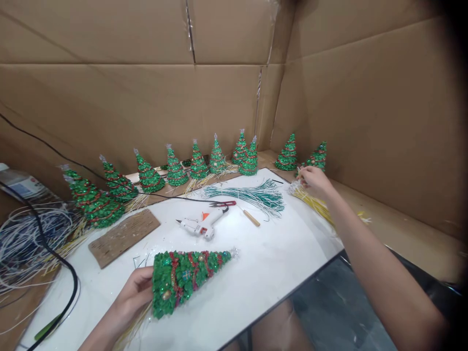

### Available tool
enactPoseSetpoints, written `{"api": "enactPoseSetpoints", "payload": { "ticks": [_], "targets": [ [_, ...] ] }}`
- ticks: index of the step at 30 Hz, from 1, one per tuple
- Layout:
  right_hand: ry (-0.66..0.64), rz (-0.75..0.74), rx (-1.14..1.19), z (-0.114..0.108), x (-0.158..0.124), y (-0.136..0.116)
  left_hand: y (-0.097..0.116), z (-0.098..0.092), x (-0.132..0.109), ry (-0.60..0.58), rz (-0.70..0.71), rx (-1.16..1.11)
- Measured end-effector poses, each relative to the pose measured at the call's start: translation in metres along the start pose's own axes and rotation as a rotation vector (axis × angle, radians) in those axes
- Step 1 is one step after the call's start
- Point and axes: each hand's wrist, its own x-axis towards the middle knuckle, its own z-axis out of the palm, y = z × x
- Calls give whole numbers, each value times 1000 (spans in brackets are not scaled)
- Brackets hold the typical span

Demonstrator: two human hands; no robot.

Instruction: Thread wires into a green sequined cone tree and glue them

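A small green Christmas tree (190,275) with red garland and a clear star tip lies on its side, its tip pointing right. My left hand (137,295) is closed around its base, from which pale yellow wires trail toward me. Far off at the right, my right hand (310,179) pinches at the white ends of a yellow wire bundle (316,204); what sits between the fingertips is too small to make out. A bundle of green and white wires (248,195) lies left of that hand.
A white glue gun (203,226), red thread snips (224,204) and a wooden-handled tool (251,218) lie mid-table. Several finished trees (177,168) stand along the cardboard wall. At left are a cardboard piece (124,236), tangled wires (29,243), a bottle (22,185) and a black cable (75,273).
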Motion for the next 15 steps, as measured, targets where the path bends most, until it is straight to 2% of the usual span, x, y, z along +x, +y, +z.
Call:
{"api": "enactPoseSetpoints", "payload": {
  "ticks": [3,6,10,15],
  "targets": [
    [-38,85,80,-5,-3,-3,4,5,-1,18,-8,15],
    [-53,100,128,-11,-7,-8,7,8,-2,38,-9,20],
    [-65,57,121,-18,-13,-12,9,9,-3,35,-19,25],
    [-3,-32,5,-26,-21,-11,4,5,-2,45,-15,21]
  ]
}}
